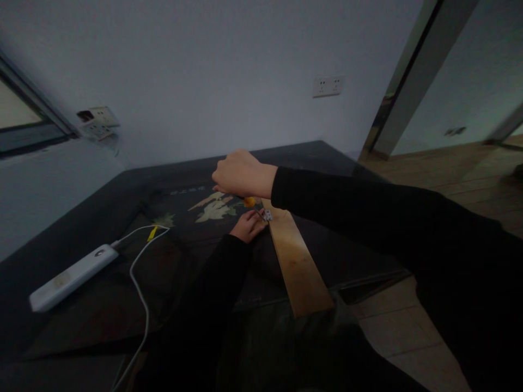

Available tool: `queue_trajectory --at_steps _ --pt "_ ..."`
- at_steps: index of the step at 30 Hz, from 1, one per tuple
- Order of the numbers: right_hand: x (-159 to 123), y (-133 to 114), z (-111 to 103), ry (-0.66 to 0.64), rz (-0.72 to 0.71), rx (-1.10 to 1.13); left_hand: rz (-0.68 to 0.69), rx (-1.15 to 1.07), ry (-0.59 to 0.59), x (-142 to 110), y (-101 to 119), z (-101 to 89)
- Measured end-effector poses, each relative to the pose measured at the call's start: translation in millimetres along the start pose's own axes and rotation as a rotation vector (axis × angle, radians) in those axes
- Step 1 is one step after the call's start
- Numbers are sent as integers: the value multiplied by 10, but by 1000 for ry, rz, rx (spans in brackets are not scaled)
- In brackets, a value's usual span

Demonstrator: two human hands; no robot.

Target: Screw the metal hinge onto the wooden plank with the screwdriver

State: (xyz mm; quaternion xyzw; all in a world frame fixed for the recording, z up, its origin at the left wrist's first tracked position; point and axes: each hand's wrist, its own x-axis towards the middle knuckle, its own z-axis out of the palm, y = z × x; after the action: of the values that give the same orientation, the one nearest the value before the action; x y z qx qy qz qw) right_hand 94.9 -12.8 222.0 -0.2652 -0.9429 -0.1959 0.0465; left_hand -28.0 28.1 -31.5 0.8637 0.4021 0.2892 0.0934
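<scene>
A long pale wooden board (300,261) lies on the dark table, its near end towards my body. A small metal hinge (268,215) sits at the board's left edge, near the far part. My left hand (247,226) rests low beside the board, its fingers pinching around the hinge. Above it, my right hand (240,173) is closed in a fist around a screwdriver (249,202). An orange-yellow part of the handle shows below the fist. The shaft slants down to the hinge; its tip is too small to make out.
The dark table (318,239) carries a printed leaf pattern. On the left lies a white power strip (73,277) with a white cable (141,294) and a yellow tag (152,233). A wall with sockets (328,86) stands behind the table.
</scene>
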Motion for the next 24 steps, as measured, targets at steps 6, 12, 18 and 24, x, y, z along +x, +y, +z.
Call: queue_trajectory --at_steps 6,12,18,24 --pt "-58 40 -131 -176 7 126 -30 12 -13 -34 -44 27" --pt "-84 78 -113 -178 -82 210 -47 22 -16 -38 -60 41" --pt "-98 49 17 -11 15 100 -76 53 -22 -23 -36 23" --pt "-122 57 -66 -135 -57 211 -75 41 -26 -16 2 0"
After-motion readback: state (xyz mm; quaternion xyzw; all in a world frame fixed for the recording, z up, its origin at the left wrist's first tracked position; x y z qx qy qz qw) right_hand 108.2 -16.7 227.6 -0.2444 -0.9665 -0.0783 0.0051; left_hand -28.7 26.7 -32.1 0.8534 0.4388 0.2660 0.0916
